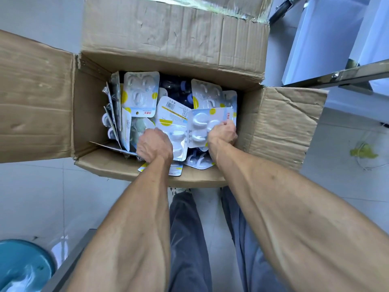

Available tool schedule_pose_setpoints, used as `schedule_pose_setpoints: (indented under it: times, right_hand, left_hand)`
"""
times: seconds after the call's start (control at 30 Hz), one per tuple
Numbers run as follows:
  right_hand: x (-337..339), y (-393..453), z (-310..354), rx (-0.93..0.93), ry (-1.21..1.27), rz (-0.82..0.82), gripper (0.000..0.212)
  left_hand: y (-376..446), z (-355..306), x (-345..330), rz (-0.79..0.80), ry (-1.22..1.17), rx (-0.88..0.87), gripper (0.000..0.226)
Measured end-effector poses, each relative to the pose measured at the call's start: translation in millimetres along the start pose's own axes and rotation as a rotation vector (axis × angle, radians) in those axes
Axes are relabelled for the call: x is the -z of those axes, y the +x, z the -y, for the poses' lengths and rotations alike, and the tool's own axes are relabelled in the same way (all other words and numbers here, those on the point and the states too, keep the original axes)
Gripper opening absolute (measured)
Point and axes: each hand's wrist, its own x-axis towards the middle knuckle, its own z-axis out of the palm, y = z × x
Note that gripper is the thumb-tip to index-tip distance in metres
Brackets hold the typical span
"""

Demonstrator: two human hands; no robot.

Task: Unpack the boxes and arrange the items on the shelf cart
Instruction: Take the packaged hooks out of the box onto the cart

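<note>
We see an open cardboard box (168, 66) on the floor, flaps out, full of blister packs of white hooks; both hands are inside it; left hand (154, 145) near the box's near wall, fingers curled on a blister pack (177, 142) lying face up; right hand (223, 133) toward the box's right wall, pinching another pack (207, 123) lifted above the pile; more packs (141, 89) at the box's far-left corner; shelf cart frame (336, 75) just right of the box; teal bowl (23, 266) well apart, near-left of the box.
</note>
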Motion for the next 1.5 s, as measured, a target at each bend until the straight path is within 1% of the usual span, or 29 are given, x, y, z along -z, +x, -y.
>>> schedule_pose_setpoints:
  times: [0.07,0.1,0.13,0.17,0.2,0.23,0.27,0.33,0.37,0.4,0.43,0.47,0.5,0.6,0.73,0.83,0.97,1.03,1.13,1.23,1.3,1.4,1.5]
  right_hand:
    - [-1.1,-2.4,0.3,0.017,-0.013,0.059,0.033]
    - [-1.4,-3.6,-0.4,0.043,-0.042,0.082,0.035]
    - [-1.6,-4.5,-1.8,0.082,-0.081,0.092,0.036]
    - [-1.5,-5.2,-3.6,0.127,-0.126,0.092,0.034]
    - [-1.1,-5.6,-5.7,0.177,-0.18,0.074,0.031]
    - [-0.1,-6.3,-7.9,0.224,-0.237,0.045,0.028]
    - [1.4,-6.6,-10.0,0.257,-0.287,0.014,0.027]
    - [4.9,-7.4,-12.6,0.289,-0.35,-0.034,0.02]
    - [5.8,-7.6,-14.3,0.298,-0.375,-0.045,0.016]
    - [5.7,-8.3,-14.9,0.306,-0.403,-0.047,0.018]
    - [5.2,-9.1,-15.8,0.303,-0.43,-0.043,0.025]
    - [4.7,-9.9,-16.1,0.276,-0.441,-0.041,0.027]
    - [4.3,-9.6,-16.0,0.24,-0.442,-0.045,0.026]
    - [3.8,-10.5,-15.9,0.173,-0.434,-0.046,0.019]
    - [2.9,-13.4,-19.1,0.2,-0.431,-0.049,0.02]
    - [4.7,-13.2,-21.0,0.207,-0.409,-0.074,0.021]
    - [12.5,-16.6,-15.7,0.26,-0.411,-0.08,0.021]
    - [18.6,-19.4,-9.2,0.299,-0.407,-0.074,0.02]
    - [34.7,-25.1,5.0,0.346,-0.415,-0.054,0.019]
    - [67.3,-40.2,23.1,0.377,-0.446,-0.037,0.022]
    - [99.5,-59.5,40.3,0.38,-0.438,-0.039,0.024]
    - [165.6,-98.9,79.5,0.365,-0.37,-0.049,0.025]
    - [245.1,-138.4,122.4,0.338,-0.281,-0.107,0.026]
  left_hand:
    - [0.0,-3.8,-0.1,0.113,-0.181,0.286,0.037]
    - [0.3,-5.4,0.1,0.155,-0.265,0.385,0.038]
    - [0.9,-6.4,0.2,0.175,-0.331,0.447,0.039]
    - [2.0,-6.7,-0.4,0.18,-0.373,0.474,0.039]
    - [2.9,-6.9,-1.9,0.175,-0.391,0.464,0.039]
    - [2.0,-6.4,-3.7,0.16,-0.372,0.415,0.038]
    - [-1.1,-5.2,-5.2,0.124,-0.305,0.322,0.038]
    - [-8.8,-0.2,-5.3,0.011,-0.078,0.021,0.033]
    - [-11.3,4.7,-5.6,-0.024,0.044,-0.155,0.029]
    - [-11.9,9.0,-6.1,-0.028,0.157,-0.322,0.028]
    - [-10.4,11.9,-6.3,-0.001,0.25,-0.44,0.03]
    - [-7.4,13.6,-5.8,0.033,0.32,-0.501,0.032]
    - [-4.6,13.7,-4.8,0.053,0.369,-0.528,0.032]
    - [-0.6,11.8,-6.5,0.039,0.451,-0.551,0.032]
    - [-3.3,14.7,-13.6,-0.003,0.463,-0.534,0.031]
    - [-10.5,8.8,-14.3,-0.057,0.311,-0.474,0.021]
    - [-16.1,-15.5,-4.5,-0.07,0.094,-0.294,0.034]
    - [-16.9,-24.9,2.2,-0.059,0.068,-0.256,0.034]
    - [-24.6,-32.0,18.4,-0.06,0.049,-0.251,0.029]
    - [-45.5,-38.0,51.3,-0.051,0.034,-0.25,0.024]
    - [-65.1,-43.0,86.9,-0.048,0.03,-0.255,0.024]
    - [-103.7,-62.6,156.9,-0.054,-0.048,-0.269,0.031]
    - [-150.3,-89.8,231.9,-0.067,-0.173,-0.27,0.035]
